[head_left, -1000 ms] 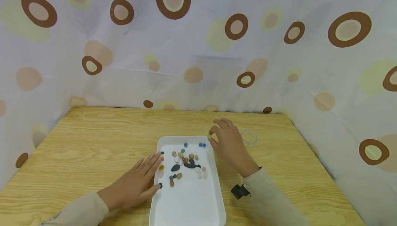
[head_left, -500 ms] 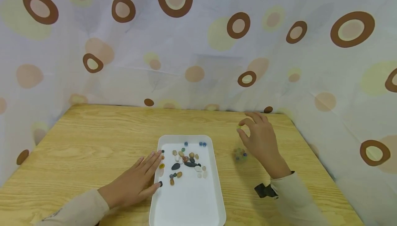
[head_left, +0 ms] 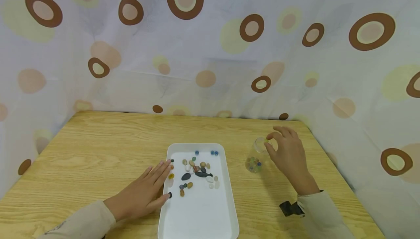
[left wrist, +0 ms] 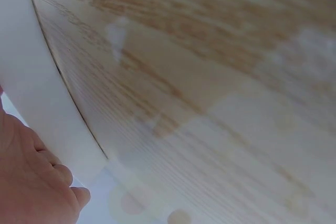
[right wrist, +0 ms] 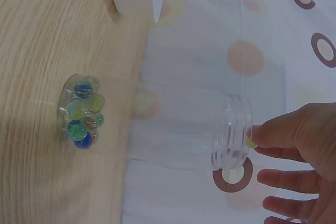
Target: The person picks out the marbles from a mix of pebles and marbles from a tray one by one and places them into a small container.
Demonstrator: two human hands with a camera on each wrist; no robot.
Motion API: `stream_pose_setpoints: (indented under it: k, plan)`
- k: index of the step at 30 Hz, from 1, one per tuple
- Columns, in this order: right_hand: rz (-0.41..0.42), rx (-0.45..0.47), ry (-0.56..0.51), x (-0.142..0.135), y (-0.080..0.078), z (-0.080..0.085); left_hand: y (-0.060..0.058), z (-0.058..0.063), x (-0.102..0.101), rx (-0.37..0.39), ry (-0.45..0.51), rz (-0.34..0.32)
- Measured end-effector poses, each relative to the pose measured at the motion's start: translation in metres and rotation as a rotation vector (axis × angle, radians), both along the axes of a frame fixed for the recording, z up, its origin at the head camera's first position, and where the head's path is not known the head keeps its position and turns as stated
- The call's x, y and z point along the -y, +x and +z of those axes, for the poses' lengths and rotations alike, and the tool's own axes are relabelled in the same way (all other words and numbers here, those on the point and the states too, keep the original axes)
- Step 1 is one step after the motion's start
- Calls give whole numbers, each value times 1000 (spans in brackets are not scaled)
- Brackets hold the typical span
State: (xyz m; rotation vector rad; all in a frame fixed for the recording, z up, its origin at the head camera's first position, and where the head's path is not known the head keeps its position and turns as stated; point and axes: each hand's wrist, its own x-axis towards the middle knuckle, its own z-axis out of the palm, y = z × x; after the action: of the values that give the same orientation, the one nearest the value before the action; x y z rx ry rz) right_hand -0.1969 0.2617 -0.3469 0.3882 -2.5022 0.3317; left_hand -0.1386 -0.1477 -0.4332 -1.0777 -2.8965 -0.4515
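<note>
My right hand (head_left: 288, 155) pinches a small yellow-green marble (right wrist: 251, 143) between thumb and forefinger, right at the mouth of a clear jar (head_left: 257, 147). The other fingers are spread away from it. Several coloured marbles (right wrist: 84, 114) lie at the bottom of this upright jar, which stands right of a white tray (head_left: 200, 217). On the tray's left rim rests my left hand (head_left: 141, 197), its fingers extended over the edge and its thumb tip at a dark stone (head_left: 170, 195). In the left wrist view, part of this hand shows beside the tray's outer wall (left wrist: 47, 77).
Inside the tray are several mixed pebbles (head_left: 186, 176), and blue marbles (head_left: 214, 153) sit near its far edge. The wooden table (head_left: 115, 140) ends at a patterned cloth (head_left: 210, 49) behind and at both sides.
With the yellow-green marble in its pinch, my right hand has moved right from the tray's far right corner to the jar's mouth. The left hand has stayed on the tray rim.
</note>
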Motion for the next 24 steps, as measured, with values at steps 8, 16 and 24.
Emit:
stream_pose_setpoints:
  k: [8,16,24]
  plan:
    - [-7,9,-10,-2,-1,-9,1,1,0,19,18,4]
    - [-7,3,-33,-2,-2,-11,2,2,0,-13,10,-3]
    - [-6,-9,-31,-3,-2,-12,2,0,0,-9,16,-1]
